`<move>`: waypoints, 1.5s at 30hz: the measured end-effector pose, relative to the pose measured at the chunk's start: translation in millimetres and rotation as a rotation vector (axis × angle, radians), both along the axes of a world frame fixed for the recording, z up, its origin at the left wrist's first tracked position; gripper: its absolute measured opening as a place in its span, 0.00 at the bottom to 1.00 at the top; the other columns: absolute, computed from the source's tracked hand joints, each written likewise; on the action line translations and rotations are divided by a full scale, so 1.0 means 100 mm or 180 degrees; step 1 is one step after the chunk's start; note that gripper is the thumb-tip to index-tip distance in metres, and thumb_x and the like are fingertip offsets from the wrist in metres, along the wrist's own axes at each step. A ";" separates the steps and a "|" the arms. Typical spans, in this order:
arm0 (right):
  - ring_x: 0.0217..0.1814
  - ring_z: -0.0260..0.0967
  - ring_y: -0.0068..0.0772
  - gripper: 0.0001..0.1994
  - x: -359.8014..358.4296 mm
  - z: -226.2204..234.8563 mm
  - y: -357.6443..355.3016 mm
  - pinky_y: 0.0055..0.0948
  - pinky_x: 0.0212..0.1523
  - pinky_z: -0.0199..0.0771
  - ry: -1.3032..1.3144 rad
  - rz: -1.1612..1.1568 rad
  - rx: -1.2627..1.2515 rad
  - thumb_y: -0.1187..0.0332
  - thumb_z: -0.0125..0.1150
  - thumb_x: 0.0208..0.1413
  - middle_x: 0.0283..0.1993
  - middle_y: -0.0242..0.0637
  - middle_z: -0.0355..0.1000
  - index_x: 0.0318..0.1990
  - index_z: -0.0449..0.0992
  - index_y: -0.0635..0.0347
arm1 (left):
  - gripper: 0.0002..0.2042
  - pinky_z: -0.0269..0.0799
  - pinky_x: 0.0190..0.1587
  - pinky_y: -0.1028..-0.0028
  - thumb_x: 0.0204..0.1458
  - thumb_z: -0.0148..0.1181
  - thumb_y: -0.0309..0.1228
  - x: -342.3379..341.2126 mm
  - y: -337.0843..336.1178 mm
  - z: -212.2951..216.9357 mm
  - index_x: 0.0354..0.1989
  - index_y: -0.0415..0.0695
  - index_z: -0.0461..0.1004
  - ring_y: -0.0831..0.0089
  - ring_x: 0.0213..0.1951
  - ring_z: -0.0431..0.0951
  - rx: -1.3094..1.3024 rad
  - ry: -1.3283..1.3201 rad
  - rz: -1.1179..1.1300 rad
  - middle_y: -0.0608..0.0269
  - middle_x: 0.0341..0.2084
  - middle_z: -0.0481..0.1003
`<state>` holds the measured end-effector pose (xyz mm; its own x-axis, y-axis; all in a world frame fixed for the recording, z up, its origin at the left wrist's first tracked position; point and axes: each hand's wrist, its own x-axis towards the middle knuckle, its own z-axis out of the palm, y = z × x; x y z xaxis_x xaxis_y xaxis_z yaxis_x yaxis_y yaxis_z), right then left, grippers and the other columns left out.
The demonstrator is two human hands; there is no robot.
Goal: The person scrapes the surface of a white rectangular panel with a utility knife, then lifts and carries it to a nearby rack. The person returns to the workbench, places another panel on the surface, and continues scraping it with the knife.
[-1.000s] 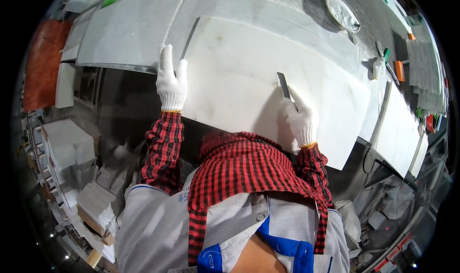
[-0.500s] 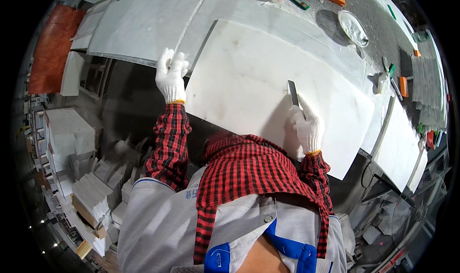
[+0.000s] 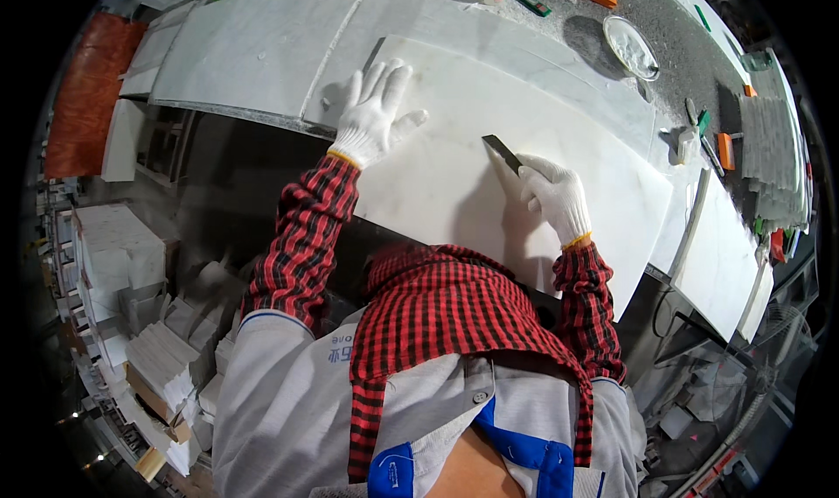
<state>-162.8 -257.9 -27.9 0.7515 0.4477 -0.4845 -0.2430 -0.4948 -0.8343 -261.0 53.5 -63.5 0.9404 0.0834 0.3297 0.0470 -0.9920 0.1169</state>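
head view shows the left hand (image 3: 374, 118) spread on the white slab (image 3: 524, 113), seemingly steadying it across the near edge of the counter (image 3: 690, 61), with the right hand (image 3: 552, 192) gripping a dark blade (image 3: 501, 153), tip left free.

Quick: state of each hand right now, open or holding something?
Left hand: open, fingers spread, over the left edge of the white slab.
Right hand: closed, holding a dark blade.

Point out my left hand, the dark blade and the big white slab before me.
Left hand (image 3: 372, 118): head view, its gloved back.
Dark blade (image 3: 501, 153): head view, middle of its visible length.
White slab (image 3: 507, 96): head view, bare top face.
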 end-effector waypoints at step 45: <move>0.21 0.67 0.19 0.16 0.47 -0.02 0.27 0.21 0.24 0.69 0.0538 0.0685 -0.0051 0.64 0.59 0.55 0.24 0.34 0.76 0.45 0.83 0.66 | 0.36 0.56 0.71 0.59 0.68 0.36 0.55 0.40 -0.76 -0.05 0.67 0.31 0.59 0.56 0.66 0.66 -0.5258 -0.0075 -0.0529 0.44 0.64 0.66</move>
<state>-115.9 -230.6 -29.5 0.5479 0.5797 -0.6032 -0.2660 -0.5629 -0.7826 -221.0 -22.8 -68.6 0.9706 0.2404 0.0069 -0.0566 0.2005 0.9780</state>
